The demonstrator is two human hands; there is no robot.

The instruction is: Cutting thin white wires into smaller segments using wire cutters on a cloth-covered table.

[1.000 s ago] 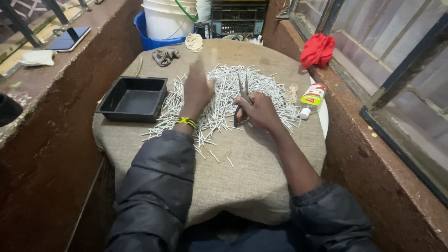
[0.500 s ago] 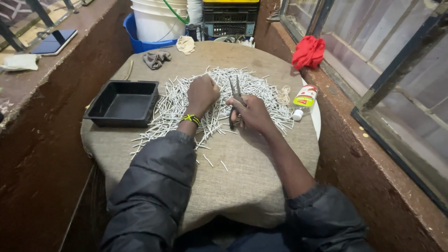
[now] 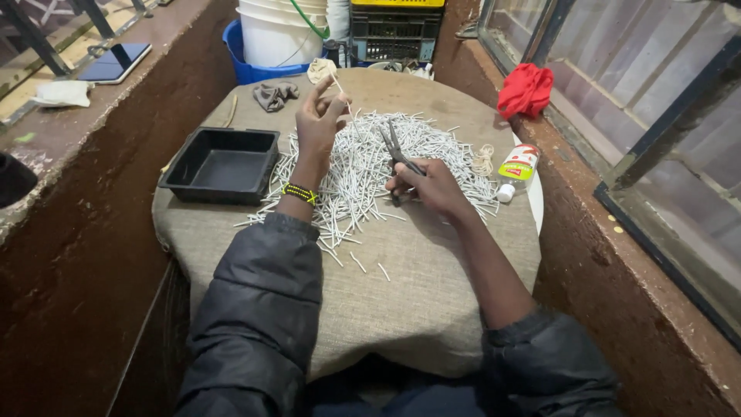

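Thin white stick (image 3: pixel 340 91), upper centre of frame, pinched in left hand (image 3: pixel 318 122) fingertips above the stick pile (image 3: pixel 363 174). Right hand (image 3: pixel 432 188), mid-frame, closed around pliers (image 3: pixel 398 153). Black tray (image 3: pixel 221 166) left.

Your round table (image 3: pixel 432 293) wears burlap. On it lie white sticks (image 3: pixel 359 174), a black tray (image 3: pixel 221 165), a grey rag (image 3: pixel 275 94) and a glue bottle (image 3: pixel 518 164)
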